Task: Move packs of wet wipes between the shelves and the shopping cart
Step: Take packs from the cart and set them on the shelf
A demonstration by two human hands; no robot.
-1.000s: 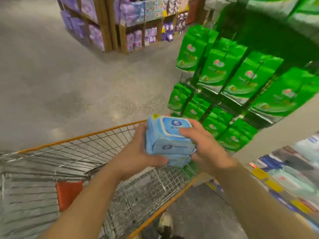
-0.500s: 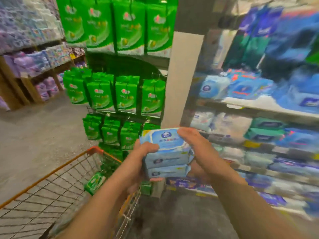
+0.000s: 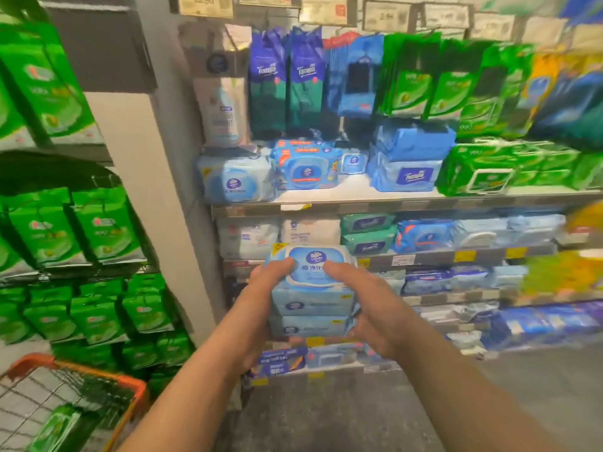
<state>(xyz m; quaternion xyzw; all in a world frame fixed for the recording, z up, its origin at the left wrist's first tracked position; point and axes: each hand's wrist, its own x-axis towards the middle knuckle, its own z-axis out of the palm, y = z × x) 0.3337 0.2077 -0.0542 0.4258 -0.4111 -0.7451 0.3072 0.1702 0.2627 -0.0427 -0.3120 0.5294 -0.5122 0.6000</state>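
Note:
A light blue bundle of wet wipes (image 3: 311, 298), three packs stacked with a white-rimmed lid on top, is held in front of the shelves (image 3: 391, 200). My left hand (image 3: 261, 308) grips its left side with the thumb on top. Its right side is gripped by my right hand (image 3: 368, 308), thumb over the lid. The bundle hovers at the height of the lower middle shelves, near their left end. The orange-rimmed wire shopping cart (image 3: 107, 376) is at the bottom left, behind my left forearm.
Shelves carry several blue, white and green wipe packs (image 3: 305, 168), with tall tissue packs above. A grey pillar (image 3: 143, 190) divides them from hanging green tissue packs (image 3: 98, 230) on the left. A green pack (image 3: 62, 429) lies in the cart. Grey floor lies below.
My view has swung right from the cart to face the shelves. Both hands carried the blue bundle away from above the cart toward the shelf front.

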